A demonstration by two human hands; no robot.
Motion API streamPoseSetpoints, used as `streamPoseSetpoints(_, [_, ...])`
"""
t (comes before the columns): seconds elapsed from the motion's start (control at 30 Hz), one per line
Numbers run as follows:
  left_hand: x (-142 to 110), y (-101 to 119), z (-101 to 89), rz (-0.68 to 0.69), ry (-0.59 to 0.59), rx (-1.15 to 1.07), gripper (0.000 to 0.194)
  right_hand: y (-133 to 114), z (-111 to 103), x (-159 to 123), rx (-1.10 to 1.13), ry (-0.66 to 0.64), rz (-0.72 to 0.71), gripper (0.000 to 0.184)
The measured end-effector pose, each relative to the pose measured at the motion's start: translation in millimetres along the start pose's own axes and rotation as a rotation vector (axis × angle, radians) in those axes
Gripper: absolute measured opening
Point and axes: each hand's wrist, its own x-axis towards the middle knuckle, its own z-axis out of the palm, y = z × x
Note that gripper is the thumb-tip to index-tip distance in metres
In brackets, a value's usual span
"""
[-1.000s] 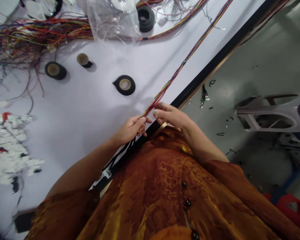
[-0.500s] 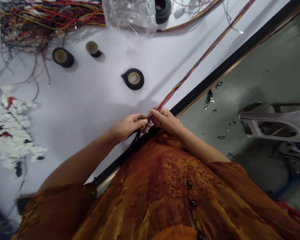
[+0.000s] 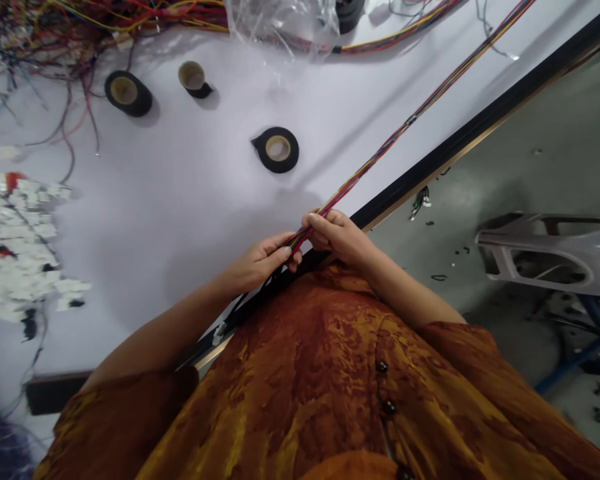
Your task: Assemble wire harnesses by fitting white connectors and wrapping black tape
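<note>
A bundle of coloured wires [image 3: 363,171] runs slantwise from the upper right down to my hands at the table's edge. My left hand [image 3: 267,260] is closed on its lower end, thumb on top. Just up the bundle, my right hand [image 3: 337,233] pinches the same wires between thumb and fingers. Below my left hand, dark wire ends trail along the table edge to a pale connector [image 3: 220,332]. A band of black tape [image 3: 411,121] wraps the bundle farther up. Above my hands, a roll of black tape [image 3: 290,151] lies flat with its end loose.
Two more tape rolls, one thick [image 3: 143,97] and one nearly used up [image 3: 193,77], are at upper left. A wire tangle [image 3: 40,40] and a clear plastic bag [image 3: 285,23] lie at the back. White connectors [image 3: 20,227] are heaped left. A plastic stool [image 3: 545,250] stands right.
The view has shifted a little. Both hands still grip the wires, with a slightly wider gap between them. The pale connector at the trailing end now shows below my left hand.
</note>
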Motion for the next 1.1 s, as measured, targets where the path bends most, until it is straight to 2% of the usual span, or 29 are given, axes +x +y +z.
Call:
streamPoseSetpoints(0.13, [5,-4,9.0,-0.037,0.085,-0.059,0.039,5,-2,-2,-0.002,-0.028,0.052,0.033])
streamPoseSetpoints(0.23, [6,-8,13.9,0.034,0.222,-0.041,0.033,7,1,0,0.040,-0.027,0.029,0.034])
streamPoseSetpoints(0.3, [3,-10,13.2,0.098,0.269,-0.036,0.031,6,5,3,0.075,-0.008,0.009,0.033])
streamPoseSetpoints(0.4, [-2,-10,7.0,0.131,0.232,-0.073,0.034,4,9,5,0.093,0.034,0.007,0.030])
streamPoseSetpoints(0.5, [-2,-11,-0.8,0.107,0.131,-0.131,0.036,1,8,2,0.059,-0.002,0.048,0.029])
streamPoseSetpoints(0.6, [1,-11,-5.5,0.021,0.010,-0.223,0.034,0,5,-4,0.017,-0.097,0.100,0.033])
streamPoseSetpoints(0.67, [5,-10,-5.3,-0.058,-0.031,-0.290,0.036,1,4,-7,0.001,-0.115,0.104,0.035])
streamPoseSetpoints(0.73, [8,-7,-2.5,-0.127,-0.026,-0.329,0.039,2,4,-8,-0.029,-0.102,0.100,0.036])
streamPoseSetpoints(0.83, [12,-3,3.2,-0.183,0.044,-0.323,0.047,3,5,-8,-0.081,-0.079,0.112,0.035])
streamPoseSetpoints(0.97, [14,-4,6.2,-0.188,0.139,-0.307,0.049,4,7,-4,-0.072,-0.076,0.099,0.034])
streamPoseSetpoints(1.1, [15,-8,2.9,-0.203,0.134,-0.407,0.049,4,11,0,-0.055,-0.045,0.095,0.034])
